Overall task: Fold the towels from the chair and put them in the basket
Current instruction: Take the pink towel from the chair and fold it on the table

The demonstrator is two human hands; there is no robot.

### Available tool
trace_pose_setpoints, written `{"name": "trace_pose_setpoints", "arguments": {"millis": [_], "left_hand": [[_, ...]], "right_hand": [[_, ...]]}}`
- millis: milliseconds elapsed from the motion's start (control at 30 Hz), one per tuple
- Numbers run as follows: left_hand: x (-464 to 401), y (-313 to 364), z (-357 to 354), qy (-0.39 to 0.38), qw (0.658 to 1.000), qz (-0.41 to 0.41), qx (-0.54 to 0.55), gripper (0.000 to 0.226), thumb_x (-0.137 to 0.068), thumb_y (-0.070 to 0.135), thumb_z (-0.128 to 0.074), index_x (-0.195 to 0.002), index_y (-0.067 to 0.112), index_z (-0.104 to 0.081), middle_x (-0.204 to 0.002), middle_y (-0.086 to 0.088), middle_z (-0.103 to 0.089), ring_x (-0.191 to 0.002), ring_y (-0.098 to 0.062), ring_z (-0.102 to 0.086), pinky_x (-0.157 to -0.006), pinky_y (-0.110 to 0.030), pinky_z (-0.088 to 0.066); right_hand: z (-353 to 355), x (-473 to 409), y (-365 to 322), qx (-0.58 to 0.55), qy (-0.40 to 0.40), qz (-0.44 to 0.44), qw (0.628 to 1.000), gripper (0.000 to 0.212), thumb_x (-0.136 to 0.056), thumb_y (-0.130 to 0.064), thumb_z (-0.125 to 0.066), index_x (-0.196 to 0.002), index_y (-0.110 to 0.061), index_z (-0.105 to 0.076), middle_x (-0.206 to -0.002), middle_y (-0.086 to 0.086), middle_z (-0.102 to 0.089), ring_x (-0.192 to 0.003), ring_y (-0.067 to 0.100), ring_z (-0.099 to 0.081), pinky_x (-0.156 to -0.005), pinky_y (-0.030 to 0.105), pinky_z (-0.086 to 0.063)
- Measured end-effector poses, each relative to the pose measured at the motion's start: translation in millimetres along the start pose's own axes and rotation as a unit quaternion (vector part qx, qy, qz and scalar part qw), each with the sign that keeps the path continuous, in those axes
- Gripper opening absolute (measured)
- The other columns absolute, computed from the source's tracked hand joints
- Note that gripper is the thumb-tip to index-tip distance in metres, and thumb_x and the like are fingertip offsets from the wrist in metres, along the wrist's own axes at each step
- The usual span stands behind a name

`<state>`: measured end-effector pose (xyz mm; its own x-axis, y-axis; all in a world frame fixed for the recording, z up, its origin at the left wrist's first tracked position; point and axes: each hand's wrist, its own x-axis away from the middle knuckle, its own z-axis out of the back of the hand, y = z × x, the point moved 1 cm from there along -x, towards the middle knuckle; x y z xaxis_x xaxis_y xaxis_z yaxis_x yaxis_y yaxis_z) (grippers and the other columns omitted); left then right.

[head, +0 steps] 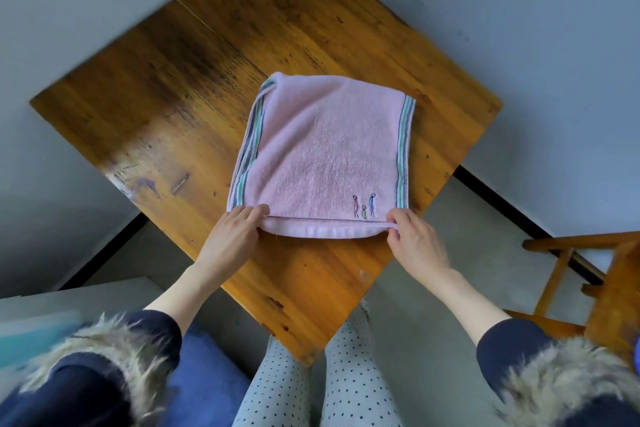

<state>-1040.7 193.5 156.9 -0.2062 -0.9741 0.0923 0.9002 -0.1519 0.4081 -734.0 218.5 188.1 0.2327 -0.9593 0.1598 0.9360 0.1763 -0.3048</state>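
- A pink terry towel (322, 156) with green, blue and grey stripes down its two side edges is laid flat on the table (166, 87), toward the table's right half.
- The towel's near edge is doubled over, and a pale band of a lower layer is seen beneath the top hem.
- The near left corner is pinched by the left hand (232, 236), fingers curled over the hem.
- The near right corner is pinched by the right hand (415, 239), thumb under and fingers on top.
- Three small embroidered figures (363, 206), red, green and blue, are stitched near the right corner; no writing can be read.
- The table is a square of varnished orange-brown wood, marked by dark stains, scratches and a seam between boards.
- Blue-grey walls with a black skirting strip are seen behind the table, and a grey floor lies below.
- Part of a wooden chair (588, 274) is seen at the right edge.
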Motion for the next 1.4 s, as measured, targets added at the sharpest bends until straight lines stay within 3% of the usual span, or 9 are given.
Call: {"name": "trace_pose_setpoints", "arguments": {"millis": [233, 367, 567, 667, 800, 967, 1100, 1267, 1400], "left_hand": [[-20, 17, 48, 0.062, 0.994, -0.017, 0.086, 0.039, -0.078, -0.018, -0.044, -0.105, 0.008, -0.055, -0.093, -0.012, -0.055, -0.081, -0.032, -0.051, -0.065, -0.034, -0.039], [-28, 26, 80, 0.061, 0.996, -0.055, 0.046, 0.038, -0.079, -0.015, -0.044, -0.106, 0.006, -0.060, -0.099, -0.018, -0.057, -0.086, -0.036, -0.052, -0.069, -0.043, -0.045], [-20, 36, 100, 0.008, 0.990, -0.134, -0.041, 0.051, -0.070, -0.018, -0.042, -0.109, 0.008, -0.060, -0.099, -0.013, -0.055, -0.088, -0.031, -0.052, -0.070, -0.038, -0.043], [-21, 40, 103, -0.040, 0.982, -0.160, -0.088, 0.042, -0.082, -0.009, -0.043, -0.117, 0.010, -0.055, -0.107, -0.009, -0.052, -0.095, -0.028, -0.051, -0.081, -0.035, -0.041], [-24, 46, 126, -0.042, 0.971, -0.185, -0.144, 0.032, -0.081, -0.001, -0.057, -0.111, 0.008, -0.060, -0.099, -0.011, -0.056, -0.087, -0.030, -0.056, -0.073, -0.037, -0.047], [-34, 50, 167, 0.022, 0.982, -0.135, -0.133, 0.023, -0.089, 0.005, -0.055, -0.109, 0.010, -0.065, -0.095, -0.012, -0.058, -0.086, -0.032, -0.056, -0.076, -0.042, -0.047], [-35, 55, 200, 0.095, 0.981, -0.138, -0.094, 0.010, -0.087, 0.004, -0.059, -0.084, 0.002, -0.068, -0.078, -0.014, -0.059, -0.070, -0.032, -0.056, -0.063, -0.041, -0.050], [-39, 67, 236, 0.139, 0.975, -0.149, -0.089, 0.019, -0.093, 0.006, -0.051, -0.101, 0.005, -0.069, -0.091, -0.012, -0.061, -0.083, -0.029, -0.055, -0.076, -0.040, -0.047], [-39, 78, 258, 0.180, 0.962, -0.170, -0.116, 0.030, -0.076, -0.017, -0.057, -0.094, 0.004, -0.070, -0.087, -0.011, -0.063, -0.076, -0.032, -0.057, -0.067, -0.042, -0.051]], "right_hand": [[54, -13, -11, -0.050, -0.002, 0.032, 0.998, 0.028, -0.091, 0.003, -0.044, -0.110, -0.007, -0.062, -0.101, 0.009, -0.061, -0.089, 0.027, -0.057, -0.065, 0.024, -0.032], [74, -18, -19, -0.063, -0.044, 0.017, 0.997, 0.033, -0.093, 0.003, -0.036, -0.111, -0.012, -0.059, -0.108, 0.004, -0.056, -0.095, 0.023, -0.053, -0.074, 0.034, -0.045], [85, -16, -20, -0.053, -0.113, -0.050, 0.991, 0.024, -0.087, -0.001, -0.034, -0.098, -0.015, -0.050, -0.105, 0.002, -0.052, -0.091, 0.024, -0.049, -0.073, 0.034, -0.044], [95, -12, -19, -0.072, -0.110, -0.071, 0.989, 0.020, -0.088, -0.005, -0.036, -0.091, -0.020, -0.048, -0.103, 0.000, -0.052, -0.089, 0.023, -0.050, -0.071, 0.033, -0.043], [112, -8, -23, -0.131, -0.090, -0.032, 0.987, 0.006, -0.090, -0.020, -0.051, -0.085, -0.023, -0.051, -0.095, -0.005, -0.055, -0.088, 0.015, -0.052, -0.072, 0.030, -0.044], [130, -8, -41, -0.175, -0.085, 0.002, 0.981, 0.019, -0.075, -0.037, -0.063, -0.071, -0.028, -0.047, -0.080, -0.011, -0.053, -0.072, 0.007, -0.047, -0.059, 0.025, -0.037], [141, -8, -50, -0.175, -0.072, 0.039, 0.981, 0.028, -0.068, -0.048, -0.064, -0.069, -0.030, -0.042, -0.071, -0.014, -0.048, -0.065, 0.002, -0.042, -0.053, 0.017, -0.031], [164, -18, -54, -0.140, -0.008, 0.058, 0.988, 0.019, -0.086, -0.032, -0.051, -0.070, -0.034, -0.043, -0.071, -0.014, -0.052, -0.069, 0.008, -0.048, -0.056, 0.016, -0.036], [189, -30, -60, -0.090, -0.008, 0.086, 0.992, 0.022, -0.088, -0.024, -0.047, -0.066, -0.025, -0.046, -0.069, -0.010, -0.050, -0.066, 0.007, -0.046, -0.057, 0.023, -0.034]]}}
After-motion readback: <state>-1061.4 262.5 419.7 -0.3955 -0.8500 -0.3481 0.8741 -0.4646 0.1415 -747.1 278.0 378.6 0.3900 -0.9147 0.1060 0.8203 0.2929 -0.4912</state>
